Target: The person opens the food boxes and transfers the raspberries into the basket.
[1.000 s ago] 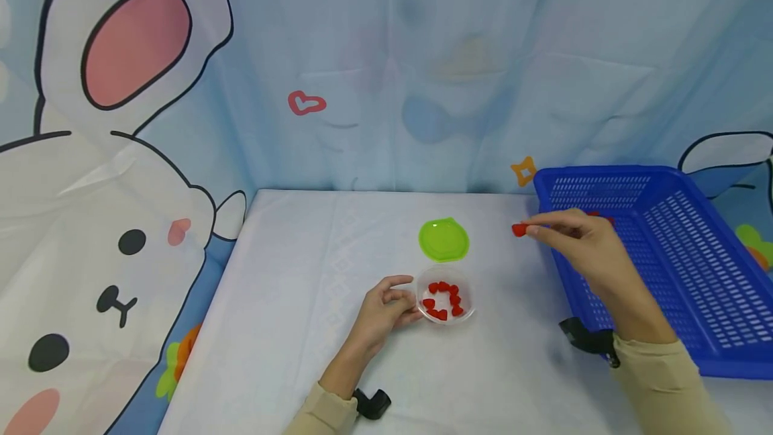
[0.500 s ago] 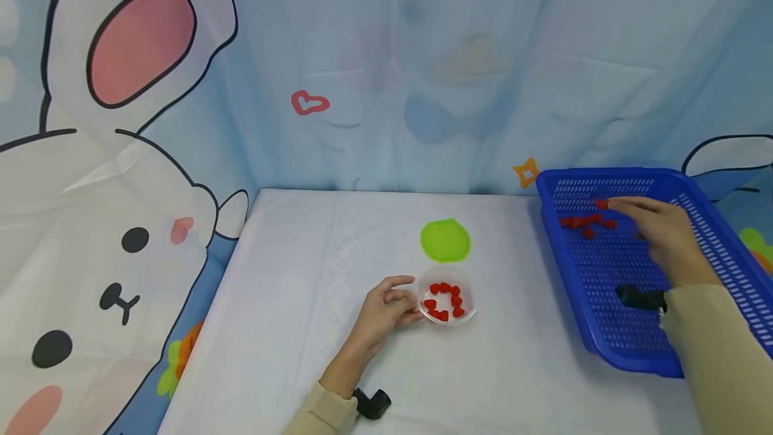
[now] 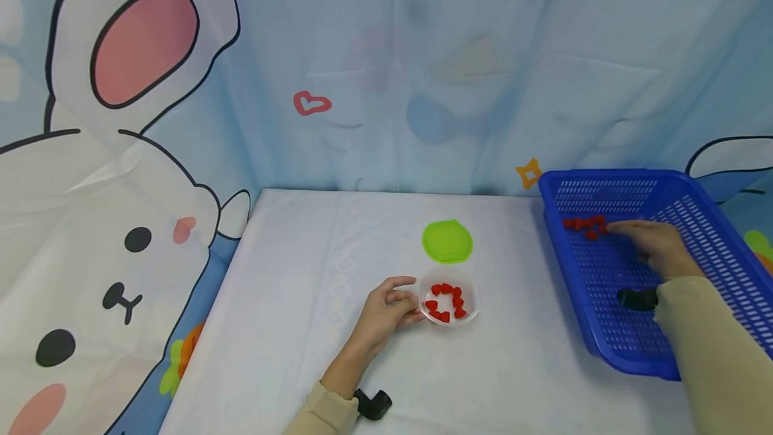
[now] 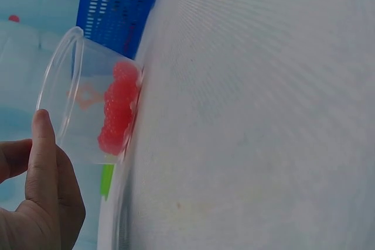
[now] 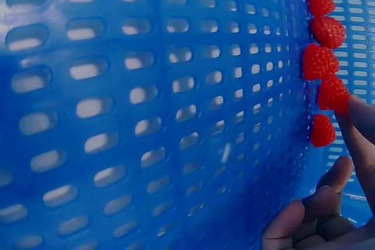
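Pinching hand: the right hand [image 3: 658,247], inside the blue basket [image 3: 604,287], its thumb and one fingertip drawn together on the edge of a single raspberry [image 5: 333,92]; its other fingers curl in toward the palm.
Cup-side hand: the left hand [image 3: 386,307], fingers bent and spread apart at the left side of the clear cup [image 3: 448,276], one tip touching the rim; I cannot tell whether it grips the cup or only rests against it.
Berries in the cup: eight red ones [image 3: 457,301] can be counted from above, strung around the bottom in a broken ring; some could be hidden.
Berries in the basket: five [image 5: 328,31] show in the right wrist view, the pinched one among them, clustered near the far left corner; the head view may show more, too small and overlapped to count surely.
Cup: one, upright on the white table [image 3: 290,327], well apart from the basket.
Basket: one, at the right end of the table, walls and floor slotted.
Green piece: one [image 3: 447,242], flat and roundish, lying just beyond the cup.
Sleeves: two, beige [image 3: 706,348], one per arm.
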`<action>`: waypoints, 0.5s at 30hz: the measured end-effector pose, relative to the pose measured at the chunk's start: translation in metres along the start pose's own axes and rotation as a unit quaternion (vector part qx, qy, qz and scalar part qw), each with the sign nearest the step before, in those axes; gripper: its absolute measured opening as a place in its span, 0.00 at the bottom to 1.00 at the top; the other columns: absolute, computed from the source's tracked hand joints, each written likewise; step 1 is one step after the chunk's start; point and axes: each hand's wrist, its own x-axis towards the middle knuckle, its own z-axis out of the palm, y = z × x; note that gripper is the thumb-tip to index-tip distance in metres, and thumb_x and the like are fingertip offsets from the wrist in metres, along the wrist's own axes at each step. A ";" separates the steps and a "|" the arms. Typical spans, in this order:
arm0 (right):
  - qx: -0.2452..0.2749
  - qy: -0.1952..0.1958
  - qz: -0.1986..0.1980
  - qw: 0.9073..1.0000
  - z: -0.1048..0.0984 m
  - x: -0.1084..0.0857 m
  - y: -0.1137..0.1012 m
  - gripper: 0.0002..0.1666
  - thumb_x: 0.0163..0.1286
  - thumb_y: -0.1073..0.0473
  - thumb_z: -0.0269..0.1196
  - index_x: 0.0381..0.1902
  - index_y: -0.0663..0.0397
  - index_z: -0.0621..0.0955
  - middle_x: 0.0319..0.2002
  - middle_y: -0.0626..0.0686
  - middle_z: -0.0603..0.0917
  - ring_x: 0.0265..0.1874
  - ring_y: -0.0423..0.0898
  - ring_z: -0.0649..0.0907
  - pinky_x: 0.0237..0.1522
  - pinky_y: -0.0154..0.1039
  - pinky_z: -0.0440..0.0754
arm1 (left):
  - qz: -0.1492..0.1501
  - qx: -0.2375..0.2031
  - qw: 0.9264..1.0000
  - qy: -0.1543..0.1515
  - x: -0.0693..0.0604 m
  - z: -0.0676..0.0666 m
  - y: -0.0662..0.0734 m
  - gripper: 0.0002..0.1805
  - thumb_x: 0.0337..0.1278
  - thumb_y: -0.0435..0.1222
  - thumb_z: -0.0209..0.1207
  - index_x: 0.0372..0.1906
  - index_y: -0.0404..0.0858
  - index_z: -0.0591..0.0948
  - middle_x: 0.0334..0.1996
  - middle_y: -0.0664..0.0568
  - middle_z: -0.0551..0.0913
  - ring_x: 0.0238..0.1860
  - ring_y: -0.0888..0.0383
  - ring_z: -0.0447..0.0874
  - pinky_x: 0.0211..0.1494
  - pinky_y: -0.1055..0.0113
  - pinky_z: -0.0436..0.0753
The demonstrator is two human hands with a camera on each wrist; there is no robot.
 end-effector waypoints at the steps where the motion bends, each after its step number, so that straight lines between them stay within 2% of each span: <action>1: 0.002 -0.003 -0.001 1.000 0.000 0.000 0.000 0.23 0.64 0.41 0.68 0.47 0.51 0.86 0.74 0.69 0.54 0.58 0.64 0.66 0.48 0.54 0.77 | 0.000 0.000 1.000 0.000 0.000 0.000 0.000 0.21 0.64 0.25 0.61 0.61 0.36 0.78 0.39 0.43 0.80 0.37 0.53 0.83 0.46 0.57 0.88; 3: 0.007 -0.008 -0.005 1.000 -0.001 -0.001 -0.001 0.19 0.65 0.41 0.68 0.40 0.49 0.87 0.76 0.69 0.50 0.65 0.67 0.62 0.55 0.61 0.75 | 0.001 0.000 1.000 0.000 0.001 0.000 -0.001 0.21 0.64 0.25 0.61 0.61 0.35 0.78 0.39 0.43 0.80 0.37 0.53 0.83 0.45 0.58 0.89; 4: 0.004 -0.006 -0.011 1.000 0.000 -0.003 -0.002 0.25 0.66 0.41 0.67 0.47 0.55 0.85 0.76 0.70 0.50 0.66 0.68 0.61 0.57 0.62 0.74 | 0.002 0.000 1.000 0.001 0.001 0.000 -0.001 0.21 0.64 0.25 0.61 0.61 0.35 0.78 0.39 0.43 0.80 0.37 0.53 0.83 0.45 0.58 0.89; 5: 0.001 -0.002 -0.016 1.000 0.000 -0.003 -0.003 0.24 0.66 0.40 0.67 0.48 0.53 0.85 0.75 0.71 0.52 0.63 0.68 0.65 0.55 0.62 0.76 | 0.002 0.000 1.000 0.001 0.001 0.000 -0.001 0.21 0.64 0.25 0.61 0.61 0.35 0.78 0.39 0.43 0.80 0.37 0.53 0.83 0.45 0.58 0.89; 6: -0.002 0.005 -0.021 1.000 0.001 -0.005 -0.005 0.19 0.66 0.40 0.66 0.43 0.47 0.85 0.72 0.72 0.58 0.56 0.66 0.71 0.49 0.58 0.79 | 0.005 0.001 1.000 0.001 0.001 0.000 -0.002 0.20 0.64 0.25 0.61 0.61 0.35 0.78 0.39 0.42 0.80 0.37 0.53 0.83 0.45 0.58 0.89; 7: -0.007 0.014 -0.031 0.999 0.002 -0.007 -0.008 0.19 0.67 0.40 0.66 0.45 0.46 0.84 0.67 0.72 0.64 0.48 0.62 0.76 0.42 0.55 0.80 | 0.003 0.001 1.000 0.001 0.001 0.000 -0.002 0.21 0.64 0.25 0.61 0.61 0.35 0.78 0.39 0.43 0.80 0.37 0.53 0.83 0.45 0.58 0.89; 9: -0.017 0.024 -0.052 0.998 0.003 -0.013 -0.016 0.18 0.67 0.38 0.66 0.45 0.42 0.83 0.61 0.67 0.69 0.33 0.54 0.74 0.32 0.49 0.77 | 0.004 0.001 1.000 0.002 0.000 0.000 -0.002 0.21 0.64 0.25 0.61 0.61 0.35 0.78 0.39 0.43 0.80 0.37 0.52 0.83 0.46 0.57 0.89; 10: -0.018 0.026 -0.063 0.998 0.005 -0.018 -0.022 0.19 0.66 0.37 0.66 0.46 0.41 0.83 0.59 0.63 0.69 0.29 0.51 0.70 0.31 0.48 0.74 | 0.004 0.002 1.000 0.001 0.000 0.000 -0.001 0.21 0.64 0.25 0.61 0.61 0.36 0.78 0.39 0.43 0.80 0.37 0.52 0.83 0.46 0.57 0.88; 11: -0.017 0.022 -0.070 0.997 0.005 -0.023 -0.027 0.20 0.66 0.35 0.66 0.46 0.39 0.82 0.59 0.63 0.69 0.30 0.52 0.72 0.33 0.49 0.76 | 0.004 0.002 1.000 0.002 0.000 0.000 -0.001 0.21 0.64 0.25 0.61 0.61 0.36 0.78 0.39 0.43 0.80 0.37 0.52 0.83 0.46 0.57 0.88; 13: -0.013 0.007 -0.090 0.996 0.007 -0.038 -0.040 0.30 0.65 0.31 0.64 0.55 0.42 0.81 0.68 0.65 0.66 0.47 0.58 0.76 0.48 0.56 0.78 | 0.003 0.002 1.000 0.001 0.000 0.000 -0.001 0.21 0.65 0.25 0.61 0.61 0.36 0.78 0.39 0.43 0.80 0.38 0.53 0.83 0.46 0.57 0.88; 15: -0.005 -0.019 -0.110 0.994 0.009 -0.054 -0.053 0.35 0.63 0.28 0.63 0.61 0.39 0.80 0.75 0.64 0.58 0.65 0.65 0.67 0.63 0.65 0.69 | 0.003 0.002 1.000 0.001 0.000 0.001 -0.001 0.21 0.65 0.25 0.62 0.61 0.36 0.78 0.39 0.43 0.81 0.38 0.53 0.84 0.46 0.57 0.88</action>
